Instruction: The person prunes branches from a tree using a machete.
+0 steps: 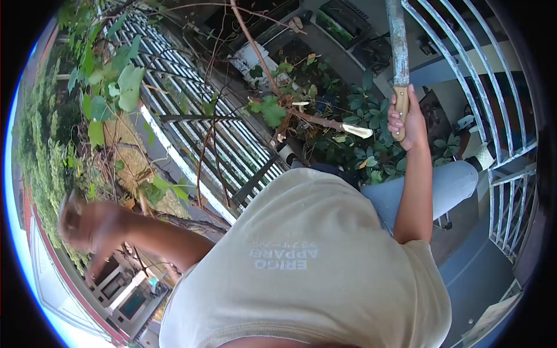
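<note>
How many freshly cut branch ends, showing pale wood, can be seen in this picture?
1. The cut branch end lies among the leaves, just left of the right hand, which grips a machete by its wooden handle. Foliage may hide other cuts.

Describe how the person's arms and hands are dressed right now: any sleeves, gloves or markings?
Both arms are bare from the short sleeves of a beige cotton T-shirt down. Neither the left hand nor the right hand wears a glove; no watch or ring shows, though the left hand is blurred. The shirt carries pale grey printed lettering, seen upside down, reading ERIGO APPAREL.
</note>
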`<state>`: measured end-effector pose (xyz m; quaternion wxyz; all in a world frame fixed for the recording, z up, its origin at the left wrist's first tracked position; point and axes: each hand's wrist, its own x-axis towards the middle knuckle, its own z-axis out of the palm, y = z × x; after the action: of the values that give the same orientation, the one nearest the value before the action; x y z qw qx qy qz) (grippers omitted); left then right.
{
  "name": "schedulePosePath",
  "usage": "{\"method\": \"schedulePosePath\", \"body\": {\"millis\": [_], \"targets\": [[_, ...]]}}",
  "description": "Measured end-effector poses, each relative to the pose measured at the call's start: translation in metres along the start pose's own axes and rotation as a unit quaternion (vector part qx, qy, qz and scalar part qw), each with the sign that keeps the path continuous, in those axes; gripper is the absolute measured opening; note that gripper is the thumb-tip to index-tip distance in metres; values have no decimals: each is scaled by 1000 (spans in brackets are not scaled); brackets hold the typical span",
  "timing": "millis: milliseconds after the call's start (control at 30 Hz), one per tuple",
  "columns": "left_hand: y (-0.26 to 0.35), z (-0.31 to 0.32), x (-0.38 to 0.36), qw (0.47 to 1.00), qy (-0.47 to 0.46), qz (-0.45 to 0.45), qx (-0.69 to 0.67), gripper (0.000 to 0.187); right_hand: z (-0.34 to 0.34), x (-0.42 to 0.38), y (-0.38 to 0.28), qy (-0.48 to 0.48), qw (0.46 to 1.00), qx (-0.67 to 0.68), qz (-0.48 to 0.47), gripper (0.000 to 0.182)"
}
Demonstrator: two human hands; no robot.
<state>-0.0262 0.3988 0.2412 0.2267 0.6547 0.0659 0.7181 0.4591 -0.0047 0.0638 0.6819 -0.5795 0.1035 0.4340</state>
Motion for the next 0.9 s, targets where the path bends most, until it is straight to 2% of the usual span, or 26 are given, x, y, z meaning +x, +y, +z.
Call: {"method": "schedulePosePath", "body": {"millis": [33,67,100,167,233,267,300,333,367,400,533,567,600,633,700,767,800,833,867,900], "targets": [[-16,62,-33,992,-48,-63,94,115,-3,1,4,22,1000,7,4,56],[-16,106,-60,943,-193,-115,246,86,-8,2,10,33,999,10,-4,56],[-15,129,-74,880,-354,-172,265,55,-12,4,15,31,999,15,-9,56],[-47,129,-113,800,-452,-216,331,42,-19,11,26,56,997,47,14,55],[-84,90,-141,721,-508,-236,408,47,-27,25,44,42,996,82,20,55],[-97,68,-152,724,-503,-231,412,47,-32,32,51,10,989,139,57,55],[-109,48,-160,697,-508,-202,465,50,-33,39,55,-23,976,194,92,55],[-120,37,-161,666,-511,-175,514,53,-34,43,58,-29,977,193,87,55],[-128,33,-159,669,-504,-176,516,53,-36,47,60,-55,970,200,126,55],[-133,29,-159,669,-485,-200,526,54,-35,48,61,-80,962,203,166,55],[-161,-1,-185,656,-419,-260,571,69,-12,40,53,-90,971,132,176,57],[-169,-7,-195,645,-402,-267,593,76,-7,38,49,-70,981,86,161,57],[-180,-18,-213,616,-400,-303,607,91,2,36,43,-47,987,32,151,58],[-173,-10,-208,616,-386,-318,609,91,11,33,36,-24,990,-21,141,59],[-165,2,-198,643,-349,-450,511,98,23,32,27,5,981,-177,84,62],[-174,-9,-203,660,-358,-441,492,100,32,39,14,-34,952,-290,98,63],[-176,-13,-207,694,-336,-432,468,100,40,45,11,-38,945,-309,102,63],[-175,-12,-205,727,-312,-419,445,101,48,54,10,-60,902,-414,108,64],[-174,-10,-204,715,-304,-443,447,101,55,65,10,-82,847,-513,113,65],[-179,-18,-211,719,-305,-423,460,98,62,80,14,-87,838,-527,117,65]]}}
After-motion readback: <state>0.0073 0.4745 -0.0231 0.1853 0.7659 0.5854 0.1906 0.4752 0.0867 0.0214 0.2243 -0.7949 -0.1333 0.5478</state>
